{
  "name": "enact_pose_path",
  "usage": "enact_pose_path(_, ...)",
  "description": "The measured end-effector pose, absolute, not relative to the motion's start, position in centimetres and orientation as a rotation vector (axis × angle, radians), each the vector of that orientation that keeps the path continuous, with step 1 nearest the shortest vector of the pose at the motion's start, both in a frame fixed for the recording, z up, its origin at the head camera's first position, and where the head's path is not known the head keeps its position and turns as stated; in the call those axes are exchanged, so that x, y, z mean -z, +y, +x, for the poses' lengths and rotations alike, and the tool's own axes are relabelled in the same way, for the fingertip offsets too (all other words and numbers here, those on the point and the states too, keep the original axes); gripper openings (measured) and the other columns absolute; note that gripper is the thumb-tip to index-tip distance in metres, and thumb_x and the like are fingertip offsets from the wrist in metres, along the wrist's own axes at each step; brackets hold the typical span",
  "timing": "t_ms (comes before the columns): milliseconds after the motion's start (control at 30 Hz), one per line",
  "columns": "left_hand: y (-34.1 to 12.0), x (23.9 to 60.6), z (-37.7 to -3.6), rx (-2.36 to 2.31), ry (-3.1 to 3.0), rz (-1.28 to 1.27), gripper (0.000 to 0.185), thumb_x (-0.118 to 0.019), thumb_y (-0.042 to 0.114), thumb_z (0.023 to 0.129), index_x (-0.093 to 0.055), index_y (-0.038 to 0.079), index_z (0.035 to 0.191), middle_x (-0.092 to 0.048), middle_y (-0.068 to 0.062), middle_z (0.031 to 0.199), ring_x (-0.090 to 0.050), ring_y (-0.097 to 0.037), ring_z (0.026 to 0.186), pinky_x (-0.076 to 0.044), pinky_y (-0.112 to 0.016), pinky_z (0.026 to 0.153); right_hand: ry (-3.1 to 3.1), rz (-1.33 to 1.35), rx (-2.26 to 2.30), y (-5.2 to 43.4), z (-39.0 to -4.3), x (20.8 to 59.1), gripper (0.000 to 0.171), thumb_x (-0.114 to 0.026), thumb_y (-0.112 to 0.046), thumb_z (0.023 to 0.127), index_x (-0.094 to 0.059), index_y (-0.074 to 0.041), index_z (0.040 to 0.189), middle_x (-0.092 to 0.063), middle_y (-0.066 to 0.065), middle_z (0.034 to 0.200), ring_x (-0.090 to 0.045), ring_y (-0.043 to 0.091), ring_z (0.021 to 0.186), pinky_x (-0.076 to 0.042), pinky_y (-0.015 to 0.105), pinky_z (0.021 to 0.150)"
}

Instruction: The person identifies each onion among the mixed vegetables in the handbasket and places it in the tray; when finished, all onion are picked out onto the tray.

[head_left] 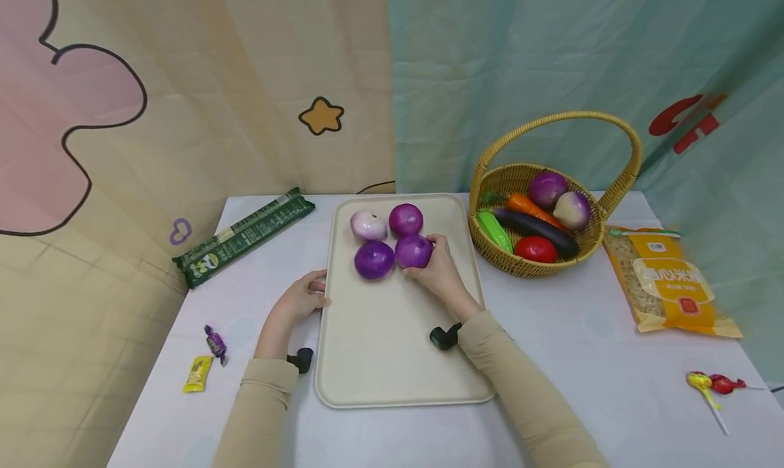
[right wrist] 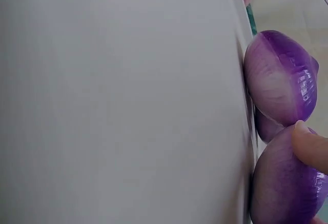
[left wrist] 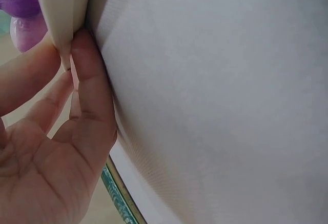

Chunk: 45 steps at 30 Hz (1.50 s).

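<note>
My right hand (head_left: 442, 272) holds a purple onion (head_left: 413, 252) on a cream tray (head_left: 392, 345), fingers and thumb on either side of it. Beside that onion stand a second purple onion (head_left: 374, 260), a third (head_left: 406, 220) behind, and a paler white-purple onion (head_left: 368, 226). In the right wrist view a fingertip presses the held onion (right wrist: 284, 183), close against another onion (right wrist: 282, 78). At the tray's left edge, my left hand (head_left: 300, 298) pinches the rim between thumb and fingers, as the left wrist view shows up close. The right palm is hidden.
Right of the tray stands a wicker basket (head_left: 533, 269) of vegetables with a tall handle. A yellow grain bag (head_left: 674, 281) and lollipops (head_left: 713, 384) lie farther right. On the left are a long green packet (head_left: 245, 238) and two wrapped candies (head_left: 216, 344). Curtains hang behind the table.
</note>
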<state>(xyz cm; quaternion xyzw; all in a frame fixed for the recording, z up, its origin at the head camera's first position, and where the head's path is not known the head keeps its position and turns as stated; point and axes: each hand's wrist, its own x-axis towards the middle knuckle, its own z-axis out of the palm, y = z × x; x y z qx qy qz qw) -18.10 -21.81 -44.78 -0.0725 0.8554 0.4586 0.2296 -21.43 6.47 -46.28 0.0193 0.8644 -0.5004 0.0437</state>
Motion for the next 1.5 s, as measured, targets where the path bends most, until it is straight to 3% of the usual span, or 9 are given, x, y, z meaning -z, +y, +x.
enact_pose_path(333, -21.9, 45.2, -17.8, -1.271, 2.34, -0.201, 0.065, -0.059, -0.003, 0.09, -0.034, -0.001, 0.15, -0.052, -0.024, 0.126, -0.06, -0.026, 0.102, -0.054, -0.033, 0.085, 2.624, 0.029, 1.486, 6.5, -20.8, 46.1, 0.099, -0.083, -0.019, 0.079, -0.02, 0.001, 0.153, -0.027, 0.021, 0.157, -0.03, 0.036, 0.145, -0.026, 0.048, 0.12)
enact_pose_path(467, -21.9, 45.2, -17.9, -1.264, 2.345, -0.203, 0.065, -0.059, -0.002, 0.09, -0.034, 0.0, 0.15, -0.052, -0.023, 0.126, -0.06, -0.026, 0.102, -0.053, -0.033, 0.085, 2.609, 0.04, 1.466, 7.1, -20.3, 45.2, 0.098, -0.082, -0.023, 0.08, -0.02, -0.002, 0.154, -0.027, 0.021, 0.156, -0.035, 0.038, 0.142, -0.031, 0.049, 0.117)
enact_pose_path(567, -21.9, 45.3, -17.9, -1.257, 2.348, -0.199, 0.065, -0.059, -0.001, 0.09, -0.034, 0.001, 0.151, -0.052, -0.023, 0.126, -0.06, -0.026, 0.102, -0.054, -0.034, 0.086, 2.595, 0.035, 1.487, 8.0, -19.9, 43.9, 0.093, -0.08, -0.026, 0.083, -0.024, -0.004, 0.154, -0.03, 0.021, 0.155, -0.037, 0.04, 0.14, -0.036, 0.05, 0.114)
enact_pose_path(700, -21.8, 45.2, -18.0, -1.256, 2.35, -0.19, 0.065, -0.06, -0.002, 0.09, -0.034, 0.0, 0.15, -0.052, -0.023, 0.126, -0.06, -0.028, 0.104, -0.054, -0.036, 0.088, 2.586, 0.002, 1.606, 10.3, -19.3, 41.8, 0.072, -0.073, -0.025, 0.089, -0.038, -0.004, 0.147, -0.04, 0.018, 0.151, -0.04, 0.036, 0.139, -0.038, 0.048, 0.113)
enact_pose_path(867, -21.9, 44.9, -18.0, -1.243, 2.362, -0.187, 0.065, -0.06, -0.001, 0.09, -0.034, 0.0, 0.15, -0.052, -0.023, 0.126, -0.06, -0.028, 0.105, -0.054, -0.036, 0.089, 2.705, -0.005, 1.742, 15.0, -18.9, 39.3, 0.047, -0.068, -0.023, 0.093, -0.056, -0.002, 0.133, -0.058, 0.017, 0.136, -0.053, 0.031, 0.127, -0.046, 0.042, 0.106)
enact_pose_path(1067, -21.8, 44.6, -17.9, -1.244, 2.357, -0.184, 0.065, -0.059, -0.001, 0.09, -0.034, 0.0, 0.15, -0.052, -0.024, 0.127, -0.06, -0.028, 0.106, -0.054, -0.036, 0.089, 2.87, 0.269, 1.752, 21.2, -18.9, 37.6, 0.047, -0.065, -0.035, 0.094, -0.06, -0.005, 0.13, -0.063, 0.012, 0.131, -0.059, 0.019, 0.12, -0.048, 0.017, 0.098)
enact_pose_path(1167, -21.9, 44.6, -17.9, -1.243, 2.359, -0.187, 0.065, -0.06, -0.001, 0.09, -0.034, 0.0, 0.15, -0.052, -0.024, 0.127, -0.06, -0.028, 0.105, -0.054, -0.036, 0.089, 2.877, 0.503, 1.721, 23.8, -19.3, 37.5, 0.05, -0.065, -0.041, 0.093, -0.06, -0.011, 0.132, -0.062, 0.005, 0.129, -0.057, 0.008, 0.113, -0.047, 0.014, 0.095)
enact_pose_path(1333, -22.0, 44.8, -18.0, -1.246, 2.359, -0.182, 0.065, -0.059, -0.001, 0.09, -0.034, 0.0, 0.15, -0.052, -0.023, 0.126, -0.06, -0.028, 0.105, -0.053, -0.035, 0.088, 2.83, 0.786, 1.691, 26.8, -20.2, 38.1, 0.053, -0.063, -0.041, 0.094, -0.056, -0.014, 0.138, -0.054, 0.005, 0.138, -0.048, 0.015, 0.12, -0.043, 0.024, 0.105)
enact_pose_path(1500, -22.0, 44.9, -18.0, -1.267, 2.345, -0.152, 0.065, -0.058, -0.002, 0.09, -0.033, 0.0, 0.151, -0.051, -0.022, 0.123, -0.06, -0.027, 0.103, -0.053, -0.032, 0.085, 2.909, 0.751, 1.631, 28.7, -21.3, 39.5, 0.061, -0.061, -0.038, 0.094, -0.047, -0.01, 0.146, -0.041, 0.012, 0.154, -0.036, 0.029, 0.142, -0.032, 0.042, 0.118)
